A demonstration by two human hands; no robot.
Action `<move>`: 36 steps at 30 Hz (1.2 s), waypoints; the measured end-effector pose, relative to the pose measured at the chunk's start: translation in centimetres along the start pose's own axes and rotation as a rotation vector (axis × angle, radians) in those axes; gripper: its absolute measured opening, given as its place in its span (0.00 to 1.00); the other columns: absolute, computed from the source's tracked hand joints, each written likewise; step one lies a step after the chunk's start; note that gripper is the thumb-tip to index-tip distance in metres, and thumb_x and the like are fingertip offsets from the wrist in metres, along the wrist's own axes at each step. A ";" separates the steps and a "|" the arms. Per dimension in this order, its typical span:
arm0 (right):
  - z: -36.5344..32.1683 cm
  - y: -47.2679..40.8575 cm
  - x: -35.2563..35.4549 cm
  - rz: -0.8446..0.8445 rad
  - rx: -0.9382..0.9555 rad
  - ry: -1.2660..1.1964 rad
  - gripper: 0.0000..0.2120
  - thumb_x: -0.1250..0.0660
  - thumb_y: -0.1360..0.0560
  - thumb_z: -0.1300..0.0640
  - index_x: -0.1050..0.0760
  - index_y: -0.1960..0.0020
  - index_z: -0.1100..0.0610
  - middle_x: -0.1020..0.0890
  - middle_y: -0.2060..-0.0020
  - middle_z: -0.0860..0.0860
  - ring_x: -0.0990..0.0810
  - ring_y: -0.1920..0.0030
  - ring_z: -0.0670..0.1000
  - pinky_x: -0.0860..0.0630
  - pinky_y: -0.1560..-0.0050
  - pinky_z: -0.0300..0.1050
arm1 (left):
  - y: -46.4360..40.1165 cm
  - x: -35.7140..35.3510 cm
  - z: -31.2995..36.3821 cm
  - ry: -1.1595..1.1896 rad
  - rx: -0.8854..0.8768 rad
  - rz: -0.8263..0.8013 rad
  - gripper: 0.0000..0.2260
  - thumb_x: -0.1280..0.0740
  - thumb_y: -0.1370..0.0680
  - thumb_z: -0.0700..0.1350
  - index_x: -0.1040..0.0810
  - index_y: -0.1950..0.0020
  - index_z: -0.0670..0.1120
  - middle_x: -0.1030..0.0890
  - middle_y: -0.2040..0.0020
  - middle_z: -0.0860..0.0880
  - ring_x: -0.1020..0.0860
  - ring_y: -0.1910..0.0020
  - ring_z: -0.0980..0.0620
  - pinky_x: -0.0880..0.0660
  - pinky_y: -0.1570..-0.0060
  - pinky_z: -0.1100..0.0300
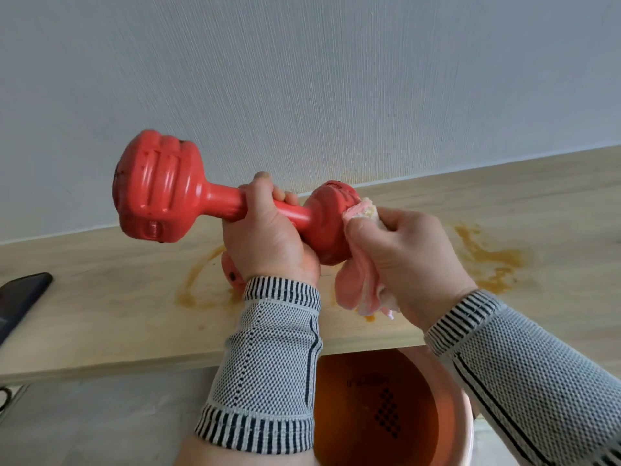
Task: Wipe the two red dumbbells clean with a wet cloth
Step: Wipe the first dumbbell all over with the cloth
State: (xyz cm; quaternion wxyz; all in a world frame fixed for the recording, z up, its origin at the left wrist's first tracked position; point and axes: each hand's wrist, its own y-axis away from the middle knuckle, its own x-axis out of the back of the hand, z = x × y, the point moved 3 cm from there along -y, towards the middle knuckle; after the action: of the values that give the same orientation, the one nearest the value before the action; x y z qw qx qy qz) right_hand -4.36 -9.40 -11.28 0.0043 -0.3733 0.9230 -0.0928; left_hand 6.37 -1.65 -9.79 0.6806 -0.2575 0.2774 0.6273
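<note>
One red dumbbell is held up off the bench, clear of the wood, apparently so that every side of it can be reached without rolling it through the stains. The handle is gripped by the left hand, whose fingers are wrapped tight around the bar close to the head at three o'clock; that grip leaves both heads bare for wiping and steadies the weight against the push of the cloth.

The wet cloth is bunched in the right hand, whose fingers are closed on it, and a folded corner is pressed against the head nearest that hand. The rest of the cloth hangs loose below the palm, toward six o'clock. The far head, at nine o'clock from the left hand, shows dark specks along its edge, so it is judged still to need attention.

A small red part, taken to be the second dumbbell, shows on the bench just behind the left wrist, mostly hidden; its condition cannot be told.

Orange-brown smears are spread over the bench at three o'clock from the right hand. A basin holding rusty water stands below the bench edge at six o'clock, probably kept there for rinsing the cloth. A dark phone-like object lies at the bench's nine o'clock edge.
</note>
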 end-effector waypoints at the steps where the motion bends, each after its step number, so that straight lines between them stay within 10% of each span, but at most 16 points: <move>1: 0.0 -0.3 0.3 0.032 -0.032 -0.001 0.17 0.34 0.25 0.56 0.27 0.70 0.62 0.25 0.81 0.56 0.30 0.81 0.50 0.37 0.81 0.33 | 0.1 -0.1 0.0 -0.013 -0.016 -0.024 0.10 0.32 0.25 0.38 0.28 0.65 0.45 0.28 0.72 0.51 0.27 0.72 0.53 0.27 0.65 0.58; 5: 0.4 -0.9 0.6 0.056 -0.095 -0.015 0.19 0.34 0.26 0.54 0.31 0.74 0.56 0.29 0.82 0.49 0.30 0.79 0.47 0.36 0.79 0.34 | 0.3 -0.4 -0.2 -0.067 -0.059 -0.048 0.11 0.33 0.25 0.37 0.30 0.65 0.46 0.29 0.72 0.51 0.28 0.73 0.53 0.28 0.67 0.58; 12: 0.5 0.1 -0.3 -0.045 -0.063 -0.005 0.16 0.35 0.25 0.56 0.26 0.62 0.70 0.22 0.74 0.69 0.27 0.81 0.56 0.36 0.82 0.35 | -0.3 0.3 0.0 0.005 0.003 0.010 0.10 0.32 0.26 0.36 0.29 0.66 0.45 0.28 0.72 0.52 0.27 0.71 0.53 0.26 0.65 0.59; 17: 0.4 -0.9 0.7 0.032 -0.158 -0.081 0.18 0.32 0.26 0.52 0.22 0.62 0.69 0.22 0.75 0.58 0.23 0.75 0.52 0.27 0.73 0.44 | 0.4 -0.3 -0.2 -0.029 -0.015 -0.032 0.11 0.33 0.25 0.36 0.29 0.66 0.45 0.29 0.72 0.51 0.28 0.73 0.53 0.27 0.67 0.60; 22: 0.3 0.2 -0.1 0.005 0.007 0.030 0.12 0.35 0.24 0.58 0.24 0.60 0.67 0.21 0.77 0.63 0.27 0.82 0.54 0.36 0.81 0.35 | 0.1 0.0 -0.4 -0.022 0.043 0.079 0.07 0.31 0.25 0.39 0.27 0.61 0.45 0.27 0.70 0.52 0.25 0.70 0.54 0.24 0.64 0.62; 29: 0.1 0.1 -0.2 0.007 0.188 0.181 0.07 0.33 0.28 0.57 0.22 0.59 0.60 0.20 0.75 0.59 0.22 0.75 0.58 0.23 0.72 0.51 | -0.4 0.4 -0.1 0.200 0.231 0.132 0.11 0.33 0.25 0.39 0.30 0.66 0.47 0.29 0.71 0.53 0.27 0.73 0.55 0.24 0.64 0.60; 36: 0.4 -0.1 0.2 -0.153 -0.072 -0.095 0.21 0.35 0.28 0.49 0.26 0.62 0.70 0.22 0.73 0.71 0.27 0.79 0.62 0.30 0.75 0.53 | -0.4 0.4 0.0 0.256 0.285 -0.053 0.11 0.39 0.25 0.40 0.35 0.66 0.48 0.33 0.73 0.52 0.34 0.76 0.54 0.32 0.72 0.64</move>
State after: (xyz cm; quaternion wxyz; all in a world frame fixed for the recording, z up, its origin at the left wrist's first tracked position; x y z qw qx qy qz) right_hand -4.45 -9.68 -11.61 0.0277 -0.4465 0.8934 -0.0418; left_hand 6.75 -1.37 -10.04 0.6857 -0.2433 0.4408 0.5256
